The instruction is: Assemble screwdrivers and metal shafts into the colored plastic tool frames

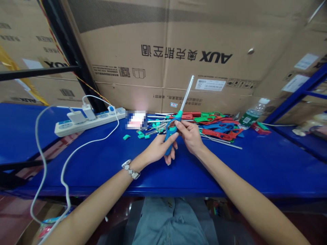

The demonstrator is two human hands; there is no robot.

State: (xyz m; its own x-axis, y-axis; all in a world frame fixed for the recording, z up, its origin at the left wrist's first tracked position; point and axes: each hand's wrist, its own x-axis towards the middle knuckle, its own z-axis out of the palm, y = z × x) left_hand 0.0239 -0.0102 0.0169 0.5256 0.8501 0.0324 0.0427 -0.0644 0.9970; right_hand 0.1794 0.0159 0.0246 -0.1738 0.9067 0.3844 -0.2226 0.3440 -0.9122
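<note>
Over the blue table, both hands meet on one long-nosed lighter (168, 142), which has a blue handle, a green collar and a silver metal tube (187, 92) tilted up to the right. My left hand (160, 148) is closed round the blue handle, thumb on its front. With thumb and fingertips, my right hand (190, 136) pinches the lighter near the trigger opening, just below the collar. Its fingers partly hide that area. Behind the hands lies a pile of red lighter shells (217, 133), blue and green shells, metal tubes and small green caps (141, 135).
A white power strip (97, 119) with plugs and white cables lies at the left. At the right stands a plastic bottle (251, 114) beside a small red box (260, 128). A big cardboard box (122, 44) walls off the back. Blue shelf bars (293, 95) rise at the right.
</note>
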